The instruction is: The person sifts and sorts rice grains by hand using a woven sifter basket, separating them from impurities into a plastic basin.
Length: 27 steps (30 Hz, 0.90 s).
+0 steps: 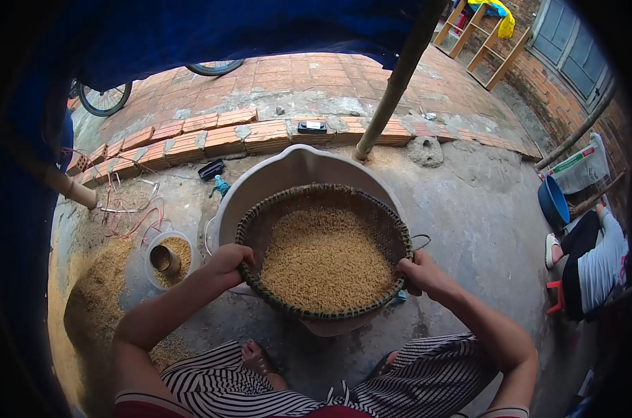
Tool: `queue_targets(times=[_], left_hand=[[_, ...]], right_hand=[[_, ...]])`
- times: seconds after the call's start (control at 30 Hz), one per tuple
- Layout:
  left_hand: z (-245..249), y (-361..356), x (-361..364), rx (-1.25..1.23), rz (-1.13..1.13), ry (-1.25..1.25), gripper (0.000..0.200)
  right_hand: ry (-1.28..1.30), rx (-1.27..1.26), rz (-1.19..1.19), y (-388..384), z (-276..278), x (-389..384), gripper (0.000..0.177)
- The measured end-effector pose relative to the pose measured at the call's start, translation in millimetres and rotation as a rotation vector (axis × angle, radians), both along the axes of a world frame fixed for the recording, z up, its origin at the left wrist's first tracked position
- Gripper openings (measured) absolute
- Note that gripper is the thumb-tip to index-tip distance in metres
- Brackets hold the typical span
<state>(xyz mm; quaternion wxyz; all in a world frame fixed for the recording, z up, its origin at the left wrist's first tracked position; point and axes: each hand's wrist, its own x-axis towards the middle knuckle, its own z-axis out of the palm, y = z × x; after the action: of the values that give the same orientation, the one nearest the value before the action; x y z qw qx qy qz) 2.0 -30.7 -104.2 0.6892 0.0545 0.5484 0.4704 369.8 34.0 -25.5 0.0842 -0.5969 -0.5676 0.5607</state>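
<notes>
A round woven sieve [323, 315] with a dark bound rim is held over a wide pale basin [260, 180]. Tan grain [323, 258] lies heaped across the sieve's mesh, thickest toward the near side. My left hand [227, 263] is closed around the rim on the left. On the right, my right hand [423, 273] grips the opposite rim, its fingers partly hidden beneath. The inside bottom of the basin is hidden under the sieve.
A clear tub [152, 277] of grain with a metal can [164, 259] stands at left, beside a grain pile [93, 299]. Bricks [225, 143] and a bamboo pole [392, 90] are beyond the basin. A seated person [598, 258] and a blue bowl [554, 200] are at right.
</notes>
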Motion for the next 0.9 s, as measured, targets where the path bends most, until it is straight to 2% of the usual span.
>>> queue_targets(times=[0.03,0.07,0.1,0.13,0.17,0.23,0.33,0.43,0.5,0.53,0.57,0.63,0.67,0.73,0.8,0.83,0.87,0.9], left_hand=[[15,-2,6,0.004,-0.008,0.002,0.029],[32,-5,13,0.125,0.049,0.046,0.029],[44,-6,17,0.248,0.108,0.091,0.030],[47,-4,16,0.253,0.107,0.093,0.030],[50,-1,15,0.237,0.099,0.083,0.030],[46,-2,15,0.213,0.095,0.066,0.030],[25,2,-1,0.106,0.051,0.084,0.030],[16,0,-9,-0.034,0.017,0.022,0.028],[19,-6,-7,0.125,0.054,0.115,0.036],[22,-9,-4,0.128,0.051,0.119,0.036],[26,-11,2,0.282,0.090,0.236,0.041],[47,-12,19,0.513,0.081,0.507,0.056],[48,-10,21,0.520,0.073,0.507,0.056],[46,-6,25,0.776,0.114,0.971,0.056],[35,14,5,0.828,0.159,0.822,0.054],[60,20,-2,0.633,0.090,0.690,0.053],[58,33,-17,0.664,0.098,0.466,0.051],[48,48,-32,0.582,0.080,0.377,0.051]], right_hand=[[0.034,0.083,0.029,-1,3,-1,0.019],[0.037,0.087,0.022,-4,1,-2,0.019],[0.035,0.250,-0.021,-8,-2,-3,0.019],[0.031,0.412,-0.062,-10,-3,-4,0.018],[0.031,0.414,-0.060,-7,-1,-5,0.018],[0.121,0.080,-0.047,-1,4,-6,0.018],[0.024,-0.061,0.024,1,10,-12,0.016],[0.009,-0.083,-0.004,2,-3,-13,0.018],[0.041,-0.034,0.032,-2,-8,-14,0.018],[0.073,0.018,0.069,-4,-10,-14,0.021],[0.080,0.024,0.065,-6,-20,-14,0.021],[0.159,0.331,-0.016,-4,-54,-12,0.033],[0.161,0.337,-0.024,2,-64,-12,0.033],[0.123,0.241,-0.078,6,-68,-17,0.042],[0.166,0.334,-0.107,2,-56,-31,0.040],[0.214,0.416,-0.126,-1,-44,-39,0.038],[0.204,0.408,-0.124,5,-27,-44,0.038],[0.212,0.385,-0.098,15,-8,-52,0.030]])
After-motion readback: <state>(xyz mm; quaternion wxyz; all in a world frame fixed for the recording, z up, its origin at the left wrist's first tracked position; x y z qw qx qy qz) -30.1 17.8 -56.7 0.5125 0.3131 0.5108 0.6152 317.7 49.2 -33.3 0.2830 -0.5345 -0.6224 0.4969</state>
